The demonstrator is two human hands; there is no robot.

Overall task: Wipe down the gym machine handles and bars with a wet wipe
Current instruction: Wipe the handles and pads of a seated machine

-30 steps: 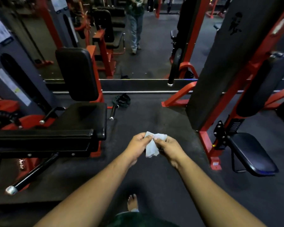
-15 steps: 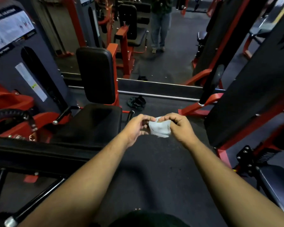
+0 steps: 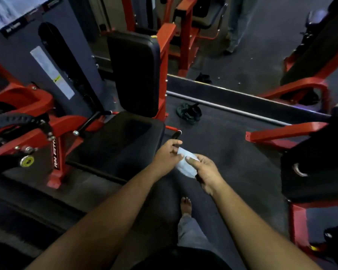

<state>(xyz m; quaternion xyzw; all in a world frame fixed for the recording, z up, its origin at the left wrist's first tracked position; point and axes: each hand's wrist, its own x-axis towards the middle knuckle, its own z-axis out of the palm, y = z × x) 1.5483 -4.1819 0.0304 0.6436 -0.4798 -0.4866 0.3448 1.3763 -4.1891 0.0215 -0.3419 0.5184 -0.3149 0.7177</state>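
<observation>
Over dark gym flooring (image 3: 222, 145) beside a black padded machine seat (image 3: 121, 141), both hands pinch a crumpled white wet wipe (image 3: 185, 164): left hand (image 3: 169, 155) fingers at its top, right hand (image 3: 205, 170) fingers curled around it.

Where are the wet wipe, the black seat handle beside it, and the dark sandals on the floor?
wet wipe (image 3: 185, 167): head view, middle of the white sheet.
seat handle (image 3: 177, 134): head view, its black grip near the tip.
sandals (image 3: 188, 112): head view, middle of the pair.

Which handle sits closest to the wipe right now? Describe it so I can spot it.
Start at the black seat of the red machine on the left. At its right front corner a short black handle sticks out, just above the left hand. Its silver end cap sets it apart.
</observation>
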